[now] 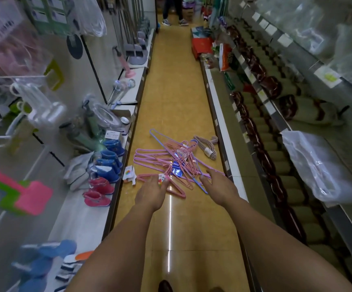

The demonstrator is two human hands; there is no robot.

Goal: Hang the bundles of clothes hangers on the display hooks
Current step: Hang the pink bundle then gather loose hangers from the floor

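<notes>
Several bundles of pink wire clothes hangers [166, 157] lie tangled on the yellow aisle floor, with a blue hanger [199, 185] among them. A beige bundle [207, 146] lies apart at the right. My left hand [152, 190] pinches the nearest pink bundle at its coloured paper label [162, 179]. My right hand [218, 184] reaches down with fingers spread, touching the hangers on the right side of the pile. White display hooks [6, 77] stick out from the left wall at upper left.
Low shelves line both sides of the narrow aisle. Small blue and pink boots [105, 171] stand on the left shelf edge, with a torn label [128, 173] on the floor beside them. A person [173, 11] stands at the far end. Red boxes [202, 46] sit at right.
</notes>
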